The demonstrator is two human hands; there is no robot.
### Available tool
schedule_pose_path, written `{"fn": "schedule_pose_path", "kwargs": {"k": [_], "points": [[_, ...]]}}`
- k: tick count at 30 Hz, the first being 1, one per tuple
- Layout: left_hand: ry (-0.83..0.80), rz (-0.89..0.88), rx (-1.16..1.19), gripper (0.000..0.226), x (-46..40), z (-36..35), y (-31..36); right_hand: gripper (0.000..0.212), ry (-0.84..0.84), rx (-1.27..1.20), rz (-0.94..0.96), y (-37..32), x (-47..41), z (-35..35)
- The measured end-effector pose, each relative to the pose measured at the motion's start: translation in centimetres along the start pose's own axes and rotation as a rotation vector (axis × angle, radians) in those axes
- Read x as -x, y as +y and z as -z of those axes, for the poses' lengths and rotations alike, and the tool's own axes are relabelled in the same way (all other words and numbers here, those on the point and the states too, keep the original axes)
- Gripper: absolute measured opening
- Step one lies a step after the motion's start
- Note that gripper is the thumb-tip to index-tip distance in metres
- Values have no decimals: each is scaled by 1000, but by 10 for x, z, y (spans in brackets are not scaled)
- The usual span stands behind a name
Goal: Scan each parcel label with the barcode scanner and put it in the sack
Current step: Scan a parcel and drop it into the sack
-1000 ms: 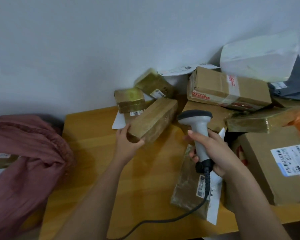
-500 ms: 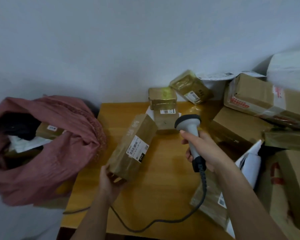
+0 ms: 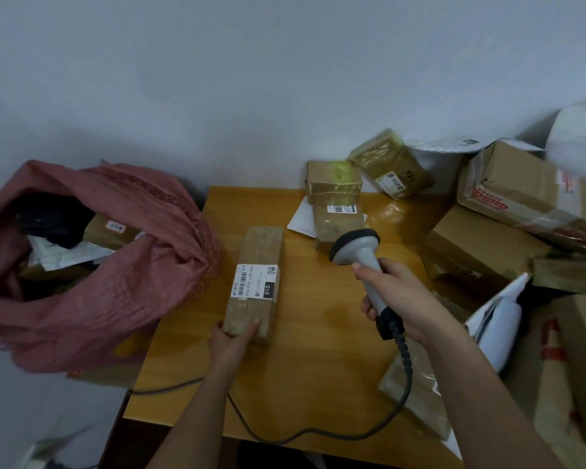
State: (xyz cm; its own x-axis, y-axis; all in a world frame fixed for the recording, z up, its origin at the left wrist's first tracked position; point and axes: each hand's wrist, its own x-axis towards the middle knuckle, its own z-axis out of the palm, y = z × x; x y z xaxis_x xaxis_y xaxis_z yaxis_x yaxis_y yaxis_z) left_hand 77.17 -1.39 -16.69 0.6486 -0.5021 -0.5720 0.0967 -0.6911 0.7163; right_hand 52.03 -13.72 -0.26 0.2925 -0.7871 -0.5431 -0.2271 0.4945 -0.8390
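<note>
- Far left of the frame: the sack [image 3: 92, 265] stands open beside the table [image 3: 318, 367], with earlier parcels visible inside. One second ago we saw only its edge; the view has since swung left and now takes in its mouth. We judge the drop-off point to be within easy reach.
- Left of centre: the parcel [image 3: 256, 282] now lies flat on the table with its label [image 3: 254, 280] facing up. One second ago we held it against the pile at the upper middle, label hidden; half a second ago it was tilted, label turning toward us. The barcode is now fully exposed.
- Lower centre: our left hand [image 3: 232, 340] grips the near end of the parcel, thumb on top and fingers curled underneath, steadying it.
- Right of centre: our right hand [image 3: 396, 292] is wrapped round the handle of the scanner [image 3: 359, 252], forefinger lying along the neck. The head sits up and right of the label, well apart from it, and no beam shows on the label. We judge the scan as not yet made; the head must come left and down over the barcode.
- Right of the frame: the remaining pile [image 3: 487, 231] waits unscanned.
</note>
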Motion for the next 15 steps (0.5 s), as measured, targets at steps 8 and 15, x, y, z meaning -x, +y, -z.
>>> {"fn": "schedule_pose_path", "kwargs": {"k": [8, 15], "points": [[92, -195, -306, 127, 5, -25, -4, 29, -124, 102, 63, 4, 6, 0], [87, -471, -491, 118, -1, -3, 0, 20, -310, 233, 159, -15, 23, -1]]}}
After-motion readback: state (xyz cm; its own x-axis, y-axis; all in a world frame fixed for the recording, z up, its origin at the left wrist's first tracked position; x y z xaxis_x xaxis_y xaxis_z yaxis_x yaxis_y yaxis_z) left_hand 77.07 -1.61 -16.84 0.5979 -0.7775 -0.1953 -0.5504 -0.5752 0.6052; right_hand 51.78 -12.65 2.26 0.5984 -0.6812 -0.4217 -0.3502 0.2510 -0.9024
